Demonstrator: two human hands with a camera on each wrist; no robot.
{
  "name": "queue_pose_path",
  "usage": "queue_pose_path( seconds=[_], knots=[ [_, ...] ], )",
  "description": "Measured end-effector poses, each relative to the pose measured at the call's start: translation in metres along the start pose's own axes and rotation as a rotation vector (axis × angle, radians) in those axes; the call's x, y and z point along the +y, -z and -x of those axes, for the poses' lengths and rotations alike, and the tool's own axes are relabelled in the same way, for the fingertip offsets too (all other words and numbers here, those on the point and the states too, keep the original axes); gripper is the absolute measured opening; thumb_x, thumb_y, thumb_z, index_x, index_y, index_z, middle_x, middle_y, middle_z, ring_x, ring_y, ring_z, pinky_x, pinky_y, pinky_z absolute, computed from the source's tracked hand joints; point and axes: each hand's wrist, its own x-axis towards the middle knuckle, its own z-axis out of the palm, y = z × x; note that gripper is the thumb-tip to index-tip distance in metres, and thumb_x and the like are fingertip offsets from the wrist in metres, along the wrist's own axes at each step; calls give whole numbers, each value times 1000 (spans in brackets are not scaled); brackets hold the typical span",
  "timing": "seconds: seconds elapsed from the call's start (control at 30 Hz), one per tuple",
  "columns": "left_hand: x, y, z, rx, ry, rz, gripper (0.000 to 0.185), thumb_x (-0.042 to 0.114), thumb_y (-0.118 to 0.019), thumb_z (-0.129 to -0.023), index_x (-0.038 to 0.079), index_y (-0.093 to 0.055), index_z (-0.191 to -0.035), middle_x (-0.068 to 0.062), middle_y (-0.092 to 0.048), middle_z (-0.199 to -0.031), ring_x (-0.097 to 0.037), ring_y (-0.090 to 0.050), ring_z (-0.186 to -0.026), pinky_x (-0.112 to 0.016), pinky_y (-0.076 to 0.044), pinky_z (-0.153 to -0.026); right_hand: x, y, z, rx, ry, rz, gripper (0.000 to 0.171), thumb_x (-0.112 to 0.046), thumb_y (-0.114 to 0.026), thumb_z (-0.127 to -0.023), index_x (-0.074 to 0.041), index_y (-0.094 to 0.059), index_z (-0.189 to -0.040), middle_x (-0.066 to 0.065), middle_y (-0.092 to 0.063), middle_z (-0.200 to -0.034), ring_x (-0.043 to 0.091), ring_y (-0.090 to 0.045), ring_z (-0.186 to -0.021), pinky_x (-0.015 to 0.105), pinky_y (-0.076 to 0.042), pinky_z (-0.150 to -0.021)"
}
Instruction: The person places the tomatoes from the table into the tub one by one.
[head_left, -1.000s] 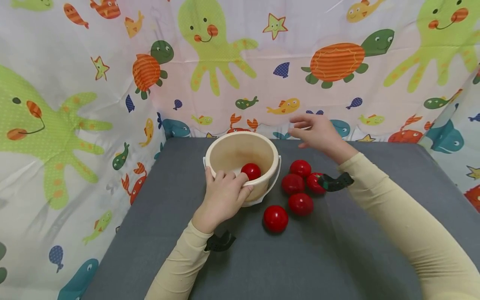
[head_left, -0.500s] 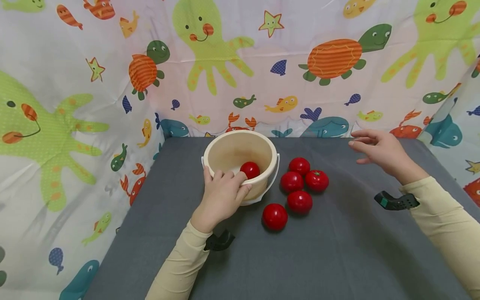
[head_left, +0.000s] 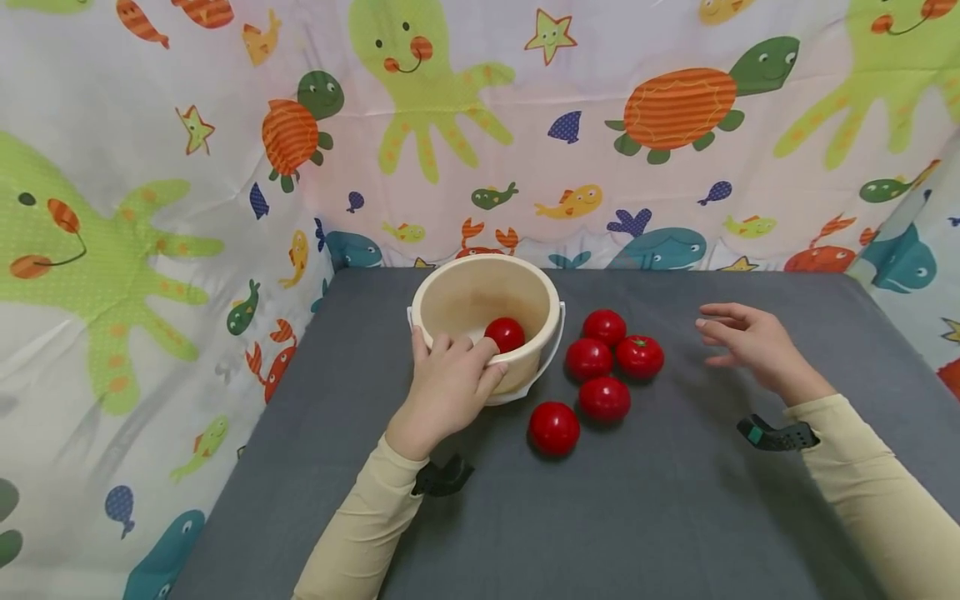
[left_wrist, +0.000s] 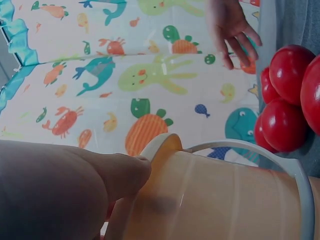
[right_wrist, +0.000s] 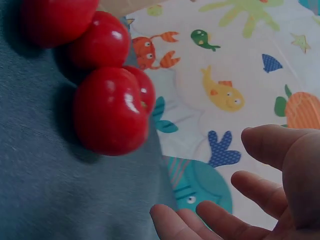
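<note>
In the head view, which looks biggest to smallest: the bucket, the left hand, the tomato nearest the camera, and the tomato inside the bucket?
1. Bucket, clearly the largest.
2. Left hand, gripping the bucket's rim.
3. Tomato nearest the camera.
4. Tomato inside the bucket, partly hidden and farther off, so its smaller look is unsure.

Bucket (head_left: pixel 486 302): cream plastic, round, upright on the grey bench (head_left: pixel 645 517), white handle folded down at its front, near rim gripped.
Tomato in bucket (head_left: pixel 506 334): glossy red, against the near wall.
Loose tomatoes (head_left: pixel 606 364): five (one showing a green stalk), clustered just right of the bucket.
</note>
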Motion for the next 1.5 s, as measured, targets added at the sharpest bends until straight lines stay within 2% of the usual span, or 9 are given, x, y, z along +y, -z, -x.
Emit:
queue_pose_path(
  seconds=[0.13, 0.23, 0.33, 0.67, 0.9, 0.97, 1.17, 1.37, 1.5],
  knots=[
    [1, 1, 0, -7, 4, 2, 20, 36, -64, -99, 19, -67, -109, -9, -69, -101, -34, -56, -109, -79, -11, -115, 9, -12, -3, -16, 1, 2, 71, -43, -54, -104, 2, -34, -155, 4, -64, -126, -11, -63, -88, 43, -63, -83],
    [1, 2, -1, -5, 7, -1, 20, 36, -64, -99, 19, -68, -109, -9, -69, -101, -34, -56, -109, -79, -11, -115, 13, -25, -6, -35, -5, -8, 70, -43, -52, -105, 2, -33, -155, 30, -47, -148, -6, -64, -94, 44, -62, -85],
    [0, 2, -1, -5, 8, -5, 20, 36, -64, -99, 19, -68, -109, -9, -69, -101, -35, -56, -109, -79, -11, -115, 15, -37, -10, -48, -7, -45, 68, -41, -53, -105, 2, -35, -154, 31, -45, -150, -1, -65, -96, 44, -62, -85],
    [0, 2, -1, -20, 17, -2, 21, 36, -64, -99, 20, -68, -110, -10, -69, -103, -35, -56, -110, -78, -11, -115, 18, -62, -19, -47, -3, -113, 64, -35, -56, -104, 3, -38, -153, 12, -62, -129, 0, -64, -87, 39, -64, -77],
    [1, 3, -1, -21, 16, -5, 22, 37, -64, -99, 20, -68, -112, -9, -69, -104, -34, -56, -109, -79, -11, -115, 17, -71, -21, -23, 17, -185, 61, -29, -58, -103, 5, -40, -150, -22, -63, -98, -1, -67, -81, 36, -64, -71],
    [1, 3, -1, -24, 16, -4, 22, 37, -64, -99, 20, -67, -113, -9, -69, -104, -34, -56, -109, -79, -11, -115, 17, -73, -21, -18, 17, -189, 60, -28, -58, -103, 6, -40, -150, -19, -64, -101, -1, -66, -82, 35, -64, -71],
    [1, 3, -2, -24, 16, -5, 22, 37, -64, -99, 19, -67, -112, -10, -70, -105, -34, -56, -109, -78, -11, -116, 18, -75, -20, -10, -2, -170, 57, -27, -54, -105, 3, -40, -151, 13, -59, -133, -1, -63, -88, 34, -64, -73],
    [1, 3, -2, -27, 18, -6, 21, 37, -63, -99, 20, -67, -111, -10, -70, -104, -34, -56, -109, -79, -11, -116, 17, -75, -18, -10, -3, -195, 55, -24, -54, -104, 6, -42, -149, -18, -61, -104, -1, -63, -86, 34, -64, -73],
    [1, 3, -2, -29, 18, -5, 21, 37, -63, -99, 19, -67, -111, -10, -70, -105, -34, -56, -108, -79, -11, -115, 16, -75, -18, -9, 1, -197, 55, -23, -54, -104, 6, -43, -148, -22, -60, -99, -1, -64, -84, 34, -64, -72]
  ],
)
